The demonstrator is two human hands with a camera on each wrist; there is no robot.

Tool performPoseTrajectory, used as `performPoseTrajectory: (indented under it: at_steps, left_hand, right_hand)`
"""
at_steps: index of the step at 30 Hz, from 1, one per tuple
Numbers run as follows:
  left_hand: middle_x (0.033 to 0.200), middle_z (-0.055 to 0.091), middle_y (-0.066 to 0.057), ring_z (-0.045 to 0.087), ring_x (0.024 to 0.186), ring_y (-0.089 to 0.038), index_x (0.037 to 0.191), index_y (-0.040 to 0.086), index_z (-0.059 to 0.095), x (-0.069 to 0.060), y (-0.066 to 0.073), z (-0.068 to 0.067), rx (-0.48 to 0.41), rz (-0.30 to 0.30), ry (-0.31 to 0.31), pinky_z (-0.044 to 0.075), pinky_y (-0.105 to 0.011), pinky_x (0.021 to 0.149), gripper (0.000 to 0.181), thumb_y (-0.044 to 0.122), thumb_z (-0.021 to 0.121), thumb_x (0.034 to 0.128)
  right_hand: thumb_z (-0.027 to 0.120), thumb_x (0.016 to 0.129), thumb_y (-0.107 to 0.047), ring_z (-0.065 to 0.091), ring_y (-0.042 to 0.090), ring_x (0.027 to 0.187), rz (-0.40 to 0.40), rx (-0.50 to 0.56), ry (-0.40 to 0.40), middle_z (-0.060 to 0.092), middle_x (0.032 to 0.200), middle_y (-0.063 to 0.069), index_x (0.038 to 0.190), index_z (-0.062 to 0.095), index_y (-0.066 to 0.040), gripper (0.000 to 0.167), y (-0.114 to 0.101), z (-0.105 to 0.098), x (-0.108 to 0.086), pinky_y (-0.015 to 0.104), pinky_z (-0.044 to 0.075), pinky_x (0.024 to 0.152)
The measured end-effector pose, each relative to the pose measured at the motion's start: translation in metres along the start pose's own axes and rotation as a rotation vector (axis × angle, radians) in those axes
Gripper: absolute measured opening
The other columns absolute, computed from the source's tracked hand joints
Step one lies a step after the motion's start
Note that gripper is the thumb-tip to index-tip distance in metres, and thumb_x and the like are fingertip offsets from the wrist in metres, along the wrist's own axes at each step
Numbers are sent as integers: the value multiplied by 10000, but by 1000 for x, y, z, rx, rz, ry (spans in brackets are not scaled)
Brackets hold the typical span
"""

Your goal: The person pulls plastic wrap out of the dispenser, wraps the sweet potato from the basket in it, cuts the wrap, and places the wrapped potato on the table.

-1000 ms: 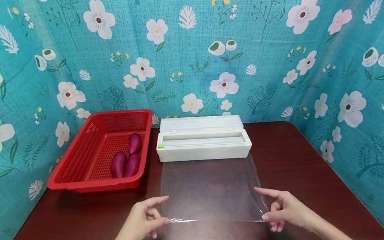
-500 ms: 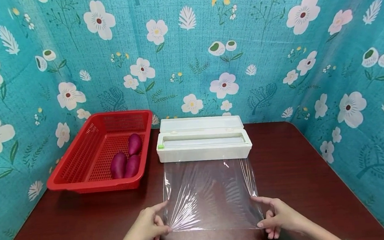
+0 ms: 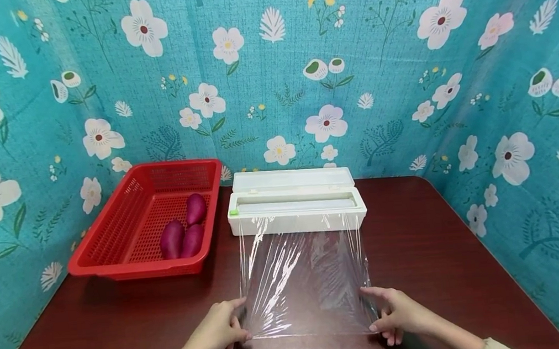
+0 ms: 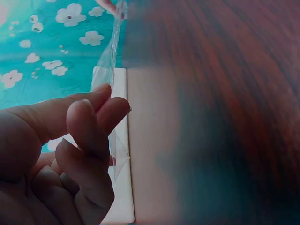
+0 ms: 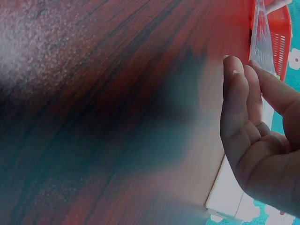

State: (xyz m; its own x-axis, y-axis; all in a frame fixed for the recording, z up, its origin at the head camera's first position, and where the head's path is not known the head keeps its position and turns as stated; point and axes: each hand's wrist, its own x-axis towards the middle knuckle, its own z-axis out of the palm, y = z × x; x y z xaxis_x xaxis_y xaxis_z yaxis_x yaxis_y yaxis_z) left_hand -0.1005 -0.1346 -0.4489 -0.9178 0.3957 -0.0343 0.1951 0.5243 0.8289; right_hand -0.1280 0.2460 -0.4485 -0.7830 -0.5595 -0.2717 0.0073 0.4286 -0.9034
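Observation:
A clear sheet of plastic wrap (image 3: 304,288) stretches toward me from the white wrap dispenser box (image 3: 298,222), whose lid stands tipped back. My left hand (image 3: 219,326) pinches the sheet's near left corner between thumb and fingers, with the index finger reaching along its side edge. The near right corner is pinched by my right hand (image 3: 394,314) in a mirrored pose. In the left wrist view, the left hand (image 4: 84,136) shows thumb and fingertip meeting on the film. In the right wrist view, the film runs from the right hand (image 5: 255,112) toward the other hand.
A red plastic basket (image 3: 140,267) stands at the left of the dark wooden table (image 3: 447,270). Inside it lie three purple sweet potatoes (image 3: 172,239). A small green slider (image 3: 233,212) sits at the box's left end. A teal floral curtain (image 3: 272,86) surrounds the table.
Both hands have moved slightly nearer to me and closer together, still pinching the wrap's corners. The film now shows bright creases and reaches up over the box's front.

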Motion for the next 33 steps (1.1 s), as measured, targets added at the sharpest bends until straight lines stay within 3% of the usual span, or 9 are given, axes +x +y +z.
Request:
performPoseTrajectory:
  at_steps: [8, 22, 33]
  left_hand:
    - [441, 509, 36, 462, 284, -71, 1188, -224, 385, 4, -2, 5, 46, -12, -26, 364, -239, 278, 648, -38, 702, 655]
    - [464, 528, -26, 516, 321, -165, 1204, -115, 462, 7, -15, 8, -93, -76, -47, 415, -305, 299, 575, -58, 691, 680]
    - [439, 497, -4, 498, 309, -131, 1148, -42, 532, 6, -18, 8, -60, -104, 17, 404, -296, 287, 529, -84, 673, 640]
  right_hand:
    - [722, 732, -100, 570, 202, 408, 23, -89, -1, 555, 498, 93, 1310, 273, 144, 771, 0, 2, 6, 352, 464, 368]
    - [727, 726, -98, 564, 173, 393, 12, -134, 13, 557, 483, 63, 1299, 299, 118, 747, 5, 4, 12, 336, 455, 351]
    - [705, 751, -102, 551, 166, 380, 18, -128, 4, 555, 490, 71, 1322, 284, 87, 733, 10, 6, 12, 339, 452, 349]
